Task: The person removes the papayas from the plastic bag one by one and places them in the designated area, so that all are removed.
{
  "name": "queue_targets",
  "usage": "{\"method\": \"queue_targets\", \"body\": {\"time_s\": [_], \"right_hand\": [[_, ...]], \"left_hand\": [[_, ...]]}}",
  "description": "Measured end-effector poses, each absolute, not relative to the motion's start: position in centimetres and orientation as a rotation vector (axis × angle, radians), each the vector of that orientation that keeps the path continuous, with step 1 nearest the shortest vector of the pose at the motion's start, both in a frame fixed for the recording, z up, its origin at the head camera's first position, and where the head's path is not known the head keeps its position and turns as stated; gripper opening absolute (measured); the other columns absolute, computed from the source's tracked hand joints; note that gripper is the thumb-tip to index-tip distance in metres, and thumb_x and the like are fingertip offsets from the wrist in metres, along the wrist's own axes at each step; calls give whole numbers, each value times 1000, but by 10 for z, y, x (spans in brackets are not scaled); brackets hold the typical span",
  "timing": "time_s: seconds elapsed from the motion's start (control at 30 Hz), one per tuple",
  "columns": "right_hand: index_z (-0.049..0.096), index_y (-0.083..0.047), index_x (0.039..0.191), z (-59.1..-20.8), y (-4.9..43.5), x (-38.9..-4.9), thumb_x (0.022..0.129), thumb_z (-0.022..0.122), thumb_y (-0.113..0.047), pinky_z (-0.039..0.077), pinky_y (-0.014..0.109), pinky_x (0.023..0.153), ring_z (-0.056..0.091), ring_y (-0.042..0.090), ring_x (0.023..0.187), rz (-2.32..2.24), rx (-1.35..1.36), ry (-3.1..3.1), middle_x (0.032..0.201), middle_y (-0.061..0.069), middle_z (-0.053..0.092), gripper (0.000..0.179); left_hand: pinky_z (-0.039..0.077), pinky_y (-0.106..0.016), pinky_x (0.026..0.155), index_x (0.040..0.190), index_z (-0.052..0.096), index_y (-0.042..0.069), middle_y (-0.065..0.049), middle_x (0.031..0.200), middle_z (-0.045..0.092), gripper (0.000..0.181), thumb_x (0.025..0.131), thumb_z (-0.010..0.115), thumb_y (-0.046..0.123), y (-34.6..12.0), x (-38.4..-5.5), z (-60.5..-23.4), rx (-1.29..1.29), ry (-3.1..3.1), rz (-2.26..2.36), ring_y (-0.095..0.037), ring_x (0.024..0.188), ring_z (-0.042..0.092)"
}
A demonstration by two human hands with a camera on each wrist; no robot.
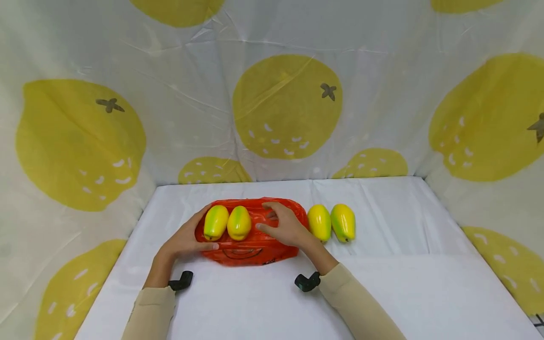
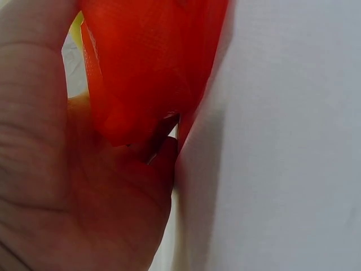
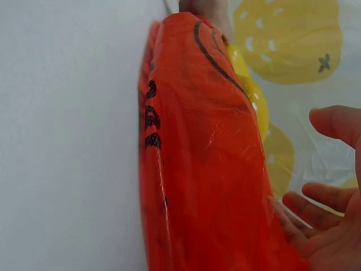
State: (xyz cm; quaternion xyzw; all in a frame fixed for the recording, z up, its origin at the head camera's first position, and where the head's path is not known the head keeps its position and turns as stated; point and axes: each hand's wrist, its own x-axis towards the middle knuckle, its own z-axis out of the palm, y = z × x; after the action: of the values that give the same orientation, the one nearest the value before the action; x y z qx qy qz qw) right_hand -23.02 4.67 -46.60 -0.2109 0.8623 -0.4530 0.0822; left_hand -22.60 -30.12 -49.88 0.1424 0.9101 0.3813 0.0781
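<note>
A red plastic bag with dark printed lines lies on the table, its top spread wide. Two yellow-green mangoes sit side by side on the bag's left half. My left hand holds the bag's left end, thumb along the front edge; the left wrist view shows the red plastic against the palm, some fingers hidden behind it. Over the bag's right half hovers my right hand, fingers spread and loosely bent, with nothing in its grasp. In the right wrist view those fingers are beside the bag's edge.
Two more mangoes, one nearer and one farther right, lie just right of the bag. The table has a white cloth. Lemon-print fabric walls enclose the back and both sides.
</note>
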Motion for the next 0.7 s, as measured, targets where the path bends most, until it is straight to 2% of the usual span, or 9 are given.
{"method": "queue_targets", "body": {"time_s": [0.2, 0.7], "right_hand": [[42, -18, 155, -462, 35, -234, 94, 71, -49, 57, 41, 101, 58, 22, 128, -1304, -620, 2566, 152, 8, 51, 74], [41, -16, 155, -474, 18, -235, 93, 70, -53, 57, 40, 102, 59, 23, 129, -1288, -609, 2543, 154, 5, 50, 79]], "left_hand": [[36, -69, 116, 165, 16, 37, -10, 167, 29, 124, 68, 92, 52, -300, -226, -502, 394, 2730, 1162, -38, 149, 34], [37, -70, 115, 166, 16, 31, -11, 167, 30, 125, 69, 91, 52, -301, -227, -502, 454, 2735, 1137, -39, 149, 35]]}}
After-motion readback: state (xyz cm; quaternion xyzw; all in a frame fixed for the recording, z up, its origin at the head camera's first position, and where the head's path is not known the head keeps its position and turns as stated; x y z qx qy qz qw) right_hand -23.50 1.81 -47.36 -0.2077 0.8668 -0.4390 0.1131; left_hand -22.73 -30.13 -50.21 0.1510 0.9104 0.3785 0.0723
